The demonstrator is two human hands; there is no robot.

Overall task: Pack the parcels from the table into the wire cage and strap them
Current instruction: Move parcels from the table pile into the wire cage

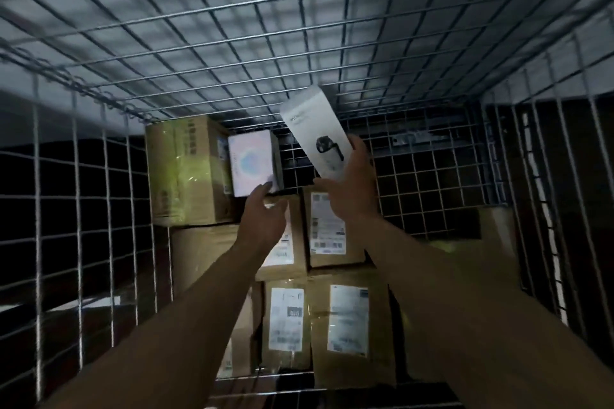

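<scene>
Both my arms reach into the wire cage (232, 53). My right hand (349, 189) grips the lower end of a long white product box (314, 129) and holds it tilted above the stacked parcels. My left hand (262, 212) has its fingers spread, and the fingertips touch the bottom edge of a small white box (252, 163). That small box stands upright against a big brown carton (186, 173) at the back left. Brown cartons with white shipping labels (332, 229) fill the cage floor below my hands.
Wire mesh walls close in on the left (66, 209), at the back and on the right (548, 192). A brown carton (481, 242) lies low at the right. Two more labelled cartons (349, 319) sit near the front. The space behind the stack at the back right shows only mesh.
</scene>
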